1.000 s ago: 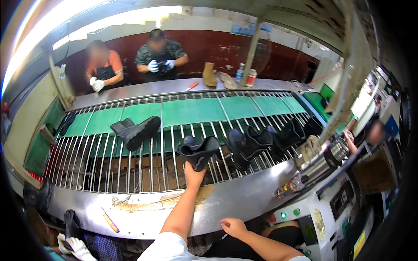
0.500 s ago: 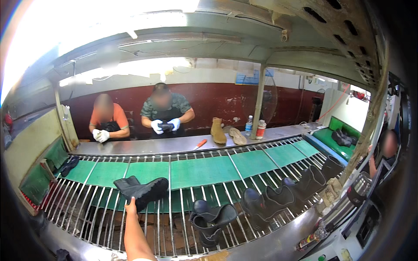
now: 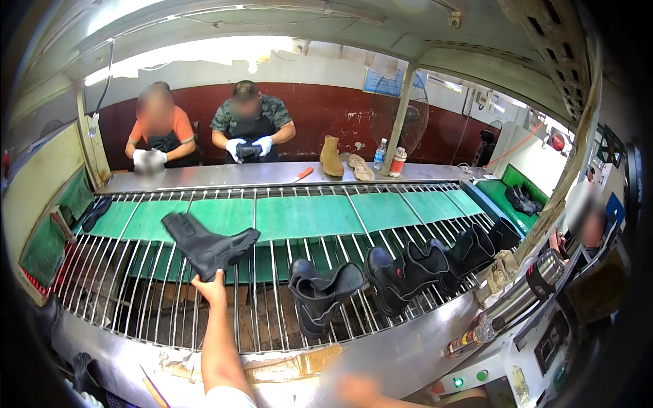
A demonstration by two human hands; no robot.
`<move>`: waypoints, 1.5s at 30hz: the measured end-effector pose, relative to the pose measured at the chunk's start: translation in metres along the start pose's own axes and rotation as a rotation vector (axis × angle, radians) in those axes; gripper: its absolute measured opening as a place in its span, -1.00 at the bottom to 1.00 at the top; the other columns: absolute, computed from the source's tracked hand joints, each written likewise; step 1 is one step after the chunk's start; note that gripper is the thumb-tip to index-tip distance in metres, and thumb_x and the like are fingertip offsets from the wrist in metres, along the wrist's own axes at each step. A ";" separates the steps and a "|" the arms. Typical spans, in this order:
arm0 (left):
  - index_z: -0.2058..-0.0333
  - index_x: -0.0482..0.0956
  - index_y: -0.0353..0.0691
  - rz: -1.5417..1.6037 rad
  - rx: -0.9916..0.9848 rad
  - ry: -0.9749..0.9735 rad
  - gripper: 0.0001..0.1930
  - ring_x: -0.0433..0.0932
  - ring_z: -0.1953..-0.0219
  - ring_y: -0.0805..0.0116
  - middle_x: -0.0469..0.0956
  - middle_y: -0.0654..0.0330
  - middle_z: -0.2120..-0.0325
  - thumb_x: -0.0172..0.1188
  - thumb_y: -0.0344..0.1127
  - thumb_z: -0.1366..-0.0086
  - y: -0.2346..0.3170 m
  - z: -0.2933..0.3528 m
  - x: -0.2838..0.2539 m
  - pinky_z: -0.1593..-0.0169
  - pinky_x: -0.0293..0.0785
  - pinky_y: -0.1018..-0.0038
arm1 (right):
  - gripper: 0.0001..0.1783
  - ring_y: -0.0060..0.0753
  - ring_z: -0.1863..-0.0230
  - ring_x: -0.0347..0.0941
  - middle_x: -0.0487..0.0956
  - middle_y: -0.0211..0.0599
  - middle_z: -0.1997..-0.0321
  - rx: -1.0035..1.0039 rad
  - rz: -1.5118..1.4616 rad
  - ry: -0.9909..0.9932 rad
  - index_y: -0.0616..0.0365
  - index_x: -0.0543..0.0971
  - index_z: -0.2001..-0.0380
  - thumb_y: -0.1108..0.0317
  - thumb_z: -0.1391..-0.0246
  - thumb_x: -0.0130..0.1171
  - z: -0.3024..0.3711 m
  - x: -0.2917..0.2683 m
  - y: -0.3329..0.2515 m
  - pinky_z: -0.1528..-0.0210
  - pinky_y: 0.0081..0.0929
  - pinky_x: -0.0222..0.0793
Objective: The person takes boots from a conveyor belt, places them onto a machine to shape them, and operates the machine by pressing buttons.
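My left hand (image 3: 211, 287) reaches over the metal bar rack (image 3: 156, 309) and grips a black boot (image 3: 204, 248) near its heel. The boot hangs above the bars, shaft slanting up to the left and toe to the right. At the bottom edge my right hand (image 3: 360, 391) is smeared by motion, so its fingers do not show clearly. Close to the held boot, a black pair of boots (image 3: 323, 296) stands on the rack. Several more black boots (image 3: 401, 275) line its right side.
A green belt (image 3: 309, 216) runs beyond the bars. Across it, two people work at a steel ledge (image 3: 238, 175) with a tan boot (image 3: 331, 158), a shoe sole (image 3: 360, 168), a red-handled tool (image 3: 303, 175) and bottles (image 3: 398, 163). A steel flask (image 3: 544, 268) is at right.
The held boot has turned; its shaft now points more upward and its side shows. My right hand has come into view at the bottom edge. The whole view has shifted.
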State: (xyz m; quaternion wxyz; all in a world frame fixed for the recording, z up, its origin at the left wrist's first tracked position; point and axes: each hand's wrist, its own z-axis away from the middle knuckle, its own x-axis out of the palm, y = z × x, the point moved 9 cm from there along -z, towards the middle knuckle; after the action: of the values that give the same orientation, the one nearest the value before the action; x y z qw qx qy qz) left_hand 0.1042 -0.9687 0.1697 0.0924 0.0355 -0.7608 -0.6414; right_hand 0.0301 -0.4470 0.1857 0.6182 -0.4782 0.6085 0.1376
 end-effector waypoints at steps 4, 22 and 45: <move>-0.15 0.11 -0.36 0.009 0.144 -0.255 -0.09 0.36 -0.05 0.08 0.31 -0.08 -0.02 0.49 -0.39 0.15 0.035 0.013 0.000 -0.15 0.26 0.30 | -0.79 0.02 0.51 0.48 0.54 -0.08 0.56 0.023 -0.044 -0.044 0.06 0.52 0.53 0.17 0.00 0.09 -0.005 -0.008 -0.007 0.43 -0.07 0.37; 0.28 0.59 -0.32 -0.370 0.349 -0.328 -0.62 0.60 0.26 -0.07 0.62 -0.08 0.39 0.36 -0.12 -0.06 0.183 0.071 0.025 0.16 0.46 0.23 | -0.74 -0.16 0.32 0.56 0.62 -0.24 0.36 0.000 -0.023 -0.141 0.00 0.64 0.33 0.11 -0.09 0.06 0.004 0.031 0.012 0.24 -0.18 0.45; 0.01 0.43 -0.40 0.742 -0.273 -0.947 -0.61 0.57 0.10 0.03 0.53 -0.04 0.07 0.14 -0.23 -0.30 0.425 0.410 -0.131 0.07 0.56 0.14 | -0.35 -0.42 -0.10 0.33 0.37 -0.20 -0.17 0.160 -1.403 0.332 0.12 0.20 -0.22 0.00 -0.20 0.05 0.123 -0.119 -0.046 -0.15 -0.40 0.23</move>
State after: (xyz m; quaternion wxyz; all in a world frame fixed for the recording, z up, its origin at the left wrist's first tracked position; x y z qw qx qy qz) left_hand 0.1838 -0.4740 0.5087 -0.0348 -0.5323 -0.5920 -0.6041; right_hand 0.1145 -0.3275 0.2861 0.4938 -0.7237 0.2525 -0.4107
